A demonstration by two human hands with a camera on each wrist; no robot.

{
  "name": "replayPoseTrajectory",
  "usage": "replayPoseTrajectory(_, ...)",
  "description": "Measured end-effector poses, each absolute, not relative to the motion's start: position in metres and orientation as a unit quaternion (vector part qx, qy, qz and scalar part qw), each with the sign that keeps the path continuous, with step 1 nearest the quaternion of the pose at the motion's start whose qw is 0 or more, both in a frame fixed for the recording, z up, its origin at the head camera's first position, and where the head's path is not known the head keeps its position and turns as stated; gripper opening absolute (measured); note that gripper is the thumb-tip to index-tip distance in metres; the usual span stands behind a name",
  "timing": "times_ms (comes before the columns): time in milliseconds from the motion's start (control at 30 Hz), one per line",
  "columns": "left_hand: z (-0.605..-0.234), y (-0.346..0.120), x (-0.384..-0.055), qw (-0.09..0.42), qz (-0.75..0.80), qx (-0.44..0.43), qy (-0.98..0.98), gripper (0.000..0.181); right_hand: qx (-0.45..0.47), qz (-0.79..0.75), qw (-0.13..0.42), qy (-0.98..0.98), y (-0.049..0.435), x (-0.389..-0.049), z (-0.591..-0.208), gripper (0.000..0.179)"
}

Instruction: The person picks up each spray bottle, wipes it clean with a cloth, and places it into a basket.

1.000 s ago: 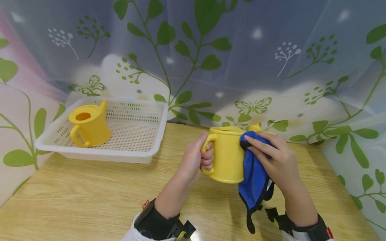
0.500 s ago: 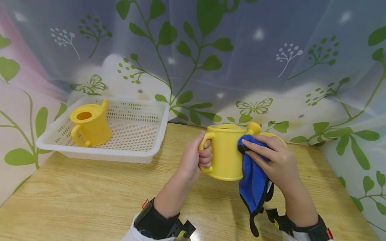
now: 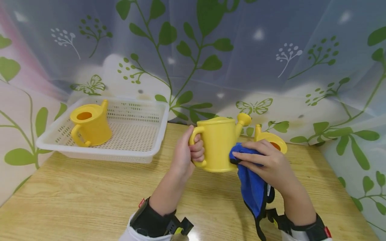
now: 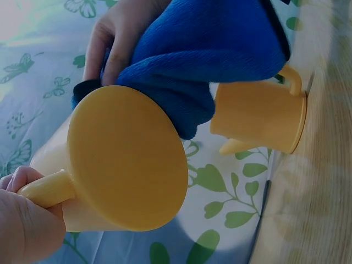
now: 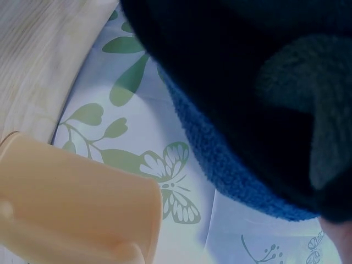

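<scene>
My left hand (image 3: 184,154) grips the handle of a yellow watering can (image 3: 217,145), which is held up over the table with its spout to the right. Its round base (image 4: 129,159) faces the camera in the left wrist view. My right hand (image 3: 272,164) holds a blue cloth (image 3: 251,184) with black edging, its fingers pressing the cloth to the can's lower right side. The cloth's loose end hangs below the hand. Behind the right hand stands another yellow watering can (image 3: 278,140), partly hidden; this can (image 5: 82,198) also shows in the right wrist view.
A white perforated plastic basket (image 3: 150,154) stands at the back left of the wooden table (image 3: 90,197). Inside it is a third yellow watering can (image 3: 93,125). A leaf-patterned curtain (image 3: 187,77) hangs close behind the table.
The held watering can has moved left and slightly up, showing its sprinkler head and more of the can behind. The right hand and cloth have moved left and down with it.
</scene>
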State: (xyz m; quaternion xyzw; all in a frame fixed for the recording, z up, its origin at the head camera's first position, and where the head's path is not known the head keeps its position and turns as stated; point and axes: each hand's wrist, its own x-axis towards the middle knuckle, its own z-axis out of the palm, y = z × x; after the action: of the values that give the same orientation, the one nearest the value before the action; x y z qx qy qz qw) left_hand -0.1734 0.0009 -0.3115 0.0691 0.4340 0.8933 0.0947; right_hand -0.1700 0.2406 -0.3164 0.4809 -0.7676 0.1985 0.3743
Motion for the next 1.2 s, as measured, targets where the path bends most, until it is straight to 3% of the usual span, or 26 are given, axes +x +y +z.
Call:
replayPoseTrajectory(267,-0.31,-0.007,-0.177,0.074,0.901,0.05,0.425,0.044,0.517,0.211,0.317,-0.767,0.241,-0.172,-0.32,0.028)
replayPoseTrajectory(533,-0.308,-0.009,-0.177,0.081,0.903,0.06,0.418,0.045,0.516,0.225,0.299,-0.771,0.245,-0.173,-0.321,0.028)
replayPoseTrajectory(1200,-0.311,0.005,-0.17,0.127,0.881,0.098,0.445,0.042,0.416,0.251,0.394,-0.78,0.244,-0.173,-0.319,0.037)
